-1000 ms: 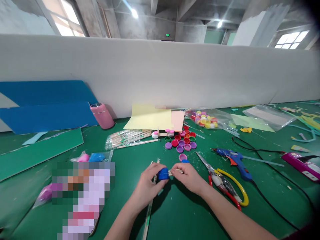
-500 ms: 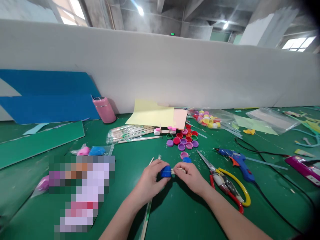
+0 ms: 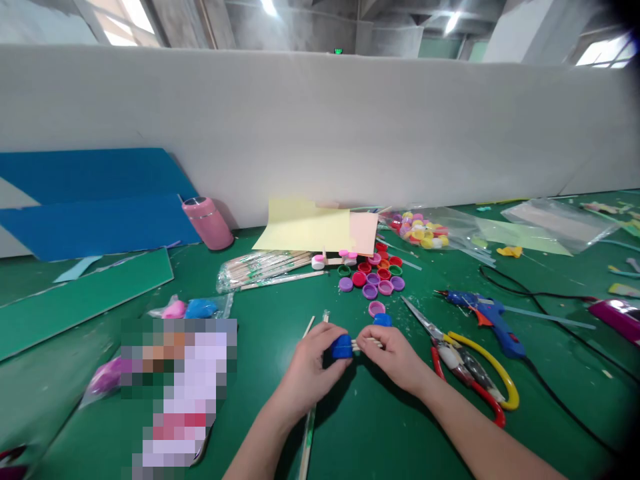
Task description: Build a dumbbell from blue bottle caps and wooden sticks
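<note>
My left hand point(image 3: 320, 357) is closed, with thumb and fingers gripping a small blue rounded piece point(image 3: 342, 347), a cap or a lump of clay; I cannot tell which. Thin wooden sticks point(image 3: 356, 345) reach from the blue piece into my right hand point(image 3: 393, 353), which pinches them. Their ends show past its fingertips. Just beyond my right hand lies another blue piece point(image 3: 383, 320), partly hidden by the fingers. A long wrapped wooden stick point(image 3: 309, 437) lies on the green table under my left wrist.
Colourful bottle caps point(image 3: 370, 291) lie beyond my hands. To the right are red-and-yellow-handled scissors point(image 3: 463, 360) and a blue glue gun point(image 3: 500, 327) with a trailing cord. Bundled sticks point(image 3: 265, 267), a pink flask point(image 3: 207, 223) and yellow paper point(image 3: 305, 227) stand or lie farther back.
The whole view has shifted slightly, so things appear a little farther right. Both hands keep the same hold on the blue piece and the sticks.
</note>
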Demonstrator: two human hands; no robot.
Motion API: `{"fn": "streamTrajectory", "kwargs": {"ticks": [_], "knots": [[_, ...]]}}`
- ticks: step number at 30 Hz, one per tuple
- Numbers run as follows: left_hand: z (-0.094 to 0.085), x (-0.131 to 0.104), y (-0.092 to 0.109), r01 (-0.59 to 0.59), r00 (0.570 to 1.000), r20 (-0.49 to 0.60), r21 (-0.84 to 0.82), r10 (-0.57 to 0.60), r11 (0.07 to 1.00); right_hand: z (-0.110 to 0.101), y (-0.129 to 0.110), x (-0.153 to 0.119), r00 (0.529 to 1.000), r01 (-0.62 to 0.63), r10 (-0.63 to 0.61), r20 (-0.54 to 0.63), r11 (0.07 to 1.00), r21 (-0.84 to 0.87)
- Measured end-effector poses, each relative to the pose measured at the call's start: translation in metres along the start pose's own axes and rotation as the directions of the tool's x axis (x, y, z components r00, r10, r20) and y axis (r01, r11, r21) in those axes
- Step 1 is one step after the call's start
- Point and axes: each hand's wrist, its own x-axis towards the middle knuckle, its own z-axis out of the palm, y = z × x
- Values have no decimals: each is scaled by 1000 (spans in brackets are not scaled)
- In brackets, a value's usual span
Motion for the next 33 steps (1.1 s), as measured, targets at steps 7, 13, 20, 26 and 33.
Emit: {"fn": "streamTrajectory", "kwargs": {"ticks": [7,13,20,26,33], "knots": [[1,0,-2,15,1000,10,-38,-14,999,-2,2,-1,999,-34,34,4,999,-29],[0,2,-2,23,999,43,-23,-22,999,-3,0,0,998,-55,55,-7,998,-24],[1,0,-7,15,999,33,-5,-15,1000,-1,-1,3,998,-68,68,2,997,-26],[-1,2,-5,6,1000,19,2,-7,1000,-1,-2,2,999,-50,50,12,998,-28],[-1,1,-4,-8,1000,7,30,8,1000,-1,-5,3,999,-38,38,1,999,-37]]}}
